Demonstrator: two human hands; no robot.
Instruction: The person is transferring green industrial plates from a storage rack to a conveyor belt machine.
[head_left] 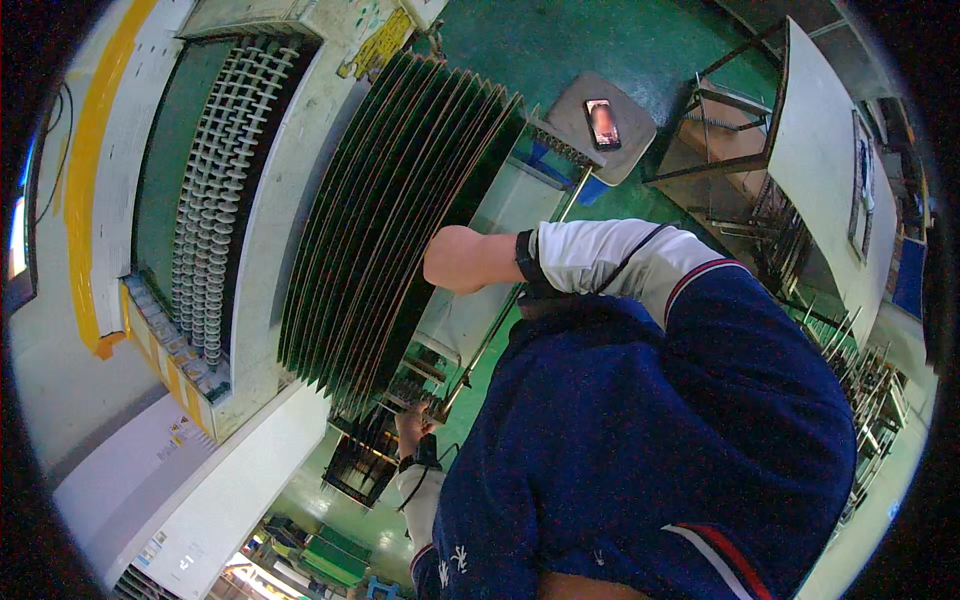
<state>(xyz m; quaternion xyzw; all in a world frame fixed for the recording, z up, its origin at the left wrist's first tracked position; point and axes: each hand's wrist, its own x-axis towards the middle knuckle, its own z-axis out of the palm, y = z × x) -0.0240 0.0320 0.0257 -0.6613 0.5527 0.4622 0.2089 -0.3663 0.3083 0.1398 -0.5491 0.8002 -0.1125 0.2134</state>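
Observation:
Thin dark green panels [390,210] with brownish edges stand close together in a row, held on edge in a rack with slotted bars [565,140]. My right hand [457,260], a dark band on its wrist, is curled like a fist against the near face of the row. Its fingertips are hidden, so its grip on a panel cannot be made out. Lower down, my left hand [412,425] has its fingers bent close to a slotted bar at the rack's other end. What lies between those fingers is too small to name.
Left of the panels stands a pale machine with rows of white rollers [225,200] and yellow tape [85,200] along its edge. Behind the rack, a phone [602,124] rests on a stool [635,135]. A white board [825,150] and metal racks [870,410] stand at the right.

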